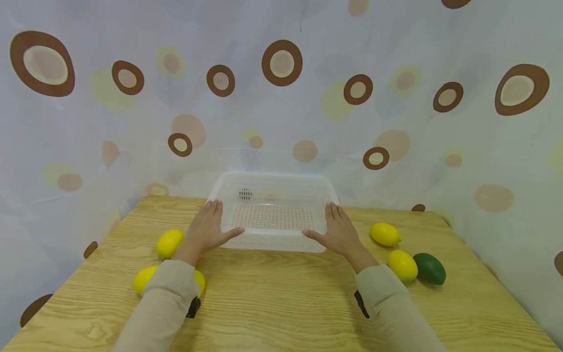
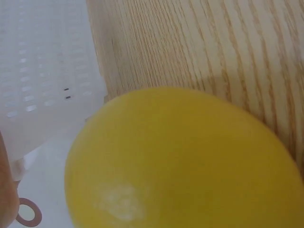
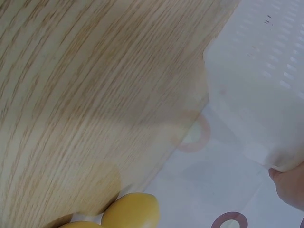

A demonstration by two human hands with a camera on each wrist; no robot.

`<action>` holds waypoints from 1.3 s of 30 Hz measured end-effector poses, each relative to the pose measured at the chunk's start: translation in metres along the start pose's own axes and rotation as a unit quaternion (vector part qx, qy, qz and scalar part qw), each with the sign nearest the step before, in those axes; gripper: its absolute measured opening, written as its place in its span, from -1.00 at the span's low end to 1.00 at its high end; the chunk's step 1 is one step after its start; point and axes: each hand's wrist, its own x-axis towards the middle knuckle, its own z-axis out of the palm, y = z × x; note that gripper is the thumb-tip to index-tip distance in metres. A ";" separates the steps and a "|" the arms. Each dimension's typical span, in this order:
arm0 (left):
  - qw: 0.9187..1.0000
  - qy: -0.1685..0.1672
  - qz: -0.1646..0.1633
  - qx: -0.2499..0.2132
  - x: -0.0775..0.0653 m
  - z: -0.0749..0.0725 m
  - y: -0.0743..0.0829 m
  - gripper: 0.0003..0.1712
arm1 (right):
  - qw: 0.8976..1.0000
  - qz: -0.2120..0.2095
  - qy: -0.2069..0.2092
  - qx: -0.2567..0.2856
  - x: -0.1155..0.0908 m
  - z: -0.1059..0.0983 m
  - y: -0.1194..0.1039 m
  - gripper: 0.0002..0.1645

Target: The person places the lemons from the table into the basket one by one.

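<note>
A white plastic basket (image 1: 272, 239) with a perforated bottom stands at the far side of the wooden table, with nothing visible inside. My left hand (image 1: 208, 230) holds its near left corner, thumb over the front rim and fingers along the side. At the near right corner my right hand (image 1: 338, 232) holds it the same way. In the right wrist view a fingertip (image 3: 287, 185) touches the basket rim from outside. One lemon (image 1: 169, 243) lies beside my left wrist. Two more lemons are partly hidden by the left sleeve, and a lemon (image 2: 180, 161) fills much of the left wrist view.
Right of my right forearm lie two lemons, one farther back (image 1: 385, 234) and one nearer (image 1: 402, 266). A dark green avocado-shaped fruit (image 1: 429, 269) touches the nearer one. Behind the table hangs a white sheet (image 1: 281, 112) with brown and pale circles.
</note>
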 end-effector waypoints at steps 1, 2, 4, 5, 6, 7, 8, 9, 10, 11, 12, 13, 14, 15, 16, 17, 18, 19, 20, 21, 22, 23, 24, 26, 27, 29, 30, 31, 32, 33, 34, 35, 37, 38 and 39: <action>1.000 0.001 -0.001 0.001 0.000 0.000 0.000 0.13 | 1.000 0.002 -0.001 0.000 0.000 0.000 0.000 0.28; 1.000 0.002 -0.001 0.001 0.000 0.000 0.000 0.13 | 1.000 0.003 -0.002 0.002 0.000 0.000 0.000 0.28; 1.000 0.003 -0.002 0.000 -0.001 0.000 0.001 0.13 | 1.000 0.005 -0.003 0.004 0.000 0.000 0.000 0.29; 1.000 0.002 -0.003 -0.001 -0.001 0.000 0.001 0.13 | 1.000 0.006 -0.003 0.006 0.000 0.000 0.000 0.29; 1.000 0.002 -0.004 -0.002 -0.001 0.000 0.001 0.13 | 1.000 0.007 -0.004 0.007 0.000 -0.001 0.000 0.30; 1.000 0.001 -0.005 -0.002 -0.001 -0.001 0.001 0.13 | 1.000 0.008 -0.004 0.007 0.000 -0.001 0.000 0.30; 1.000 0.000 -0.005 -0.001 -0.001 -0.001 0.001 0.14 | 1.000 0.008 -0.005 0.007 0.000 -0.001 0.000 0.30; 1.000 -0.001 -0.006 -0.001 -0.001 -0.001 0.001 0.14 | 1.000 0.008 -0.006 0.006 -0.001 -0.001 0.000 0.31; 1.000 -0.002 -0.007 0.000 -0.001 -0.001 0.001 0.14 | 1.000 0.009 -0.007 0.005 0.000 -0.001 0.000 0.30; 1.000 -0.002 -0.007 0.000 -0.001 -0.001 0.001 0.14 | 1.000 0.009 -0.007 0.004 0.000 -0.001 0.000 0.30; 1.000 0.000 -0.007 -0.001 -0.001 -0.001 0.002 0.14 | 1.000 0.008 -0.008 0.002 0.000 -0.001 0.000 0.30; 1.000 0.001 -0.008 -0.001 -0.001 -0.001 0.002 0.14 | 1.000 0.008 -0.008 0.000 0.000 -0.002 -0.001 0.30; 1.000 0.003 -0.007 -0.001 -0.001 -0.001 0.001 0.14 | 1.000 0.008 -0.008 -0.001 0.000 -0.003 -0.001 0.30; 1.000 0.005 -0.007 -0.001 -0.002 -0.001 0.002 0.14 | 1.000 0.008 -0.009 -0.001 0.000 -0.003 -0.002 0.29; 1.000 0.007 -0.007 -0.001 -0.002 -0.001 0.002 0.14 | 1.000 0.008 -0.009 0.001 0.000 -0.004 -0.002 0.29; 1.000 0.008 -0.008 -0.001 -0.002 -0.001 0.002 0.14 | 1.000 0.008 -0.009 0.003 -0.001 -0.005 -0.003 0.28; 1.000 0.011 -0.007 -0.001 -0.002 -0.001 0.002 0.13 | 1.000 0.008 -0.009 0.005 -0.001 -0.006 -0.003 0.28; 1.000 0.012 -0.007 0.000 -0.002 -0.001 0.002 0.13 | 1.000 0.009 -0.010 0.008 -0.001 -0.006 -0.004 0.28; 1.000 0.013 -0.007 -0.001 -0.001 -0.001 0.002 0.13 | 1.000 0.010 -0.011 0.007 -0.002 -0.007 -0.004 0.28; 1.000 0.014 -0.008 -0.002 -0.001 -0.001 0.002 0.12 | 1.000 0.011 -0.012 0.007 -0.002 -0.007 -0.004 0.28; 1.000 0.013 -0.009 -0.003 -0.001 -0.001 0.002 0.12 | 1.000 0.012 -0.012 0.007 -0.002 -0.006 -0.004 0.28; 1.000 0.013 -0.010 -0.003 -0.001 -0.001 0.003 0.11 | 1.000 0.013 -0.012 0.005 -0.001 -0.006 -0.003 0.28; 1.000 0.014 -0.009 -0.004 -0.001 -0.001 0.003 0.11 | 1.000 0.014 -0.012 0.001 -0.001 -0.005 -0.003 0.28; 1.000 0.013 -0.011 -0.003 -0.001 -0.001 0.004 0.11 | 1.000 0.015 -0.012 -0.003 -0.001 -0.004 -0.002 0.28; 1.000 0.014 -0.011 -0.002 -0.001 -0.001 0.004 0.11 | 1.000 0.014 -0.010 -0.003 -0.001 -0.004 -0.001 0.28; 1.000 0.017 -0.011 -0.004 -0.001 -0.001 0.004 0.11 | 1.000 0.012 -0.007 -0.003 -0.001 -0.004 -0.001 0.28; 1.000 0.018 -0.011 -0.005 -0.001 -0.001 0.004 0.11 | 1.000 0.011 -0.005 -0.004 -0.001 -0.004 -0.001 0.28; 1.000 0.018 -0.011 -0.007 -0.001 -0.001 0.004 0.11 | 1.000 0.010 -0.004 -0.003 -0.001 -0.004 -0.001 0.28; 1.000 0.018 -0.012 -0.008 -0.001 -0.001 0.004 0.11 | 1.000 0.009 -0.003 -0.003 -0.001 -0.004 -0.001 0.27; 1.000 0.018 -0.013 -0.009 -0.001 -0.001 0.004 0.12 | 1.000 0.008 -0.002 -0.004 -0.001 -0.004 -0.001 0.27; 1.000 0.017 -0.013 -0.009 -0.001 -0.001 0.005 0.12 | 1.000 0.008 -0.002 -0.004 -0.001 -0.004 0.000 0.28; 1.000 0.017 -0.013 -0.009 -0.001 -0.001 0.005 0.12 | 1.000 0.007 -0.002 -0.004 -0.001 -0.004 0.000 0.27; 1.000 0.015 -0.015 -0.008 -0.001 -0.001 0.005 0.13 | 1.000 0.009 -0.005 -0.003 -0.001 -0.004 0.000 0.28; 1.000 0.015 -0.015 -0.007 -0.001 -0.001 0.005 0.13 | 1.000 0.010 -0.007 -0.002 -0.002 -0.004 0.000 0.28; 1.000 0.016 -0.014 -0.006 -0.001 -0.001 0.005 0.13 | 1.000 0.012 -0.010 -0.002 -0.002 -0.004 0.001 0.29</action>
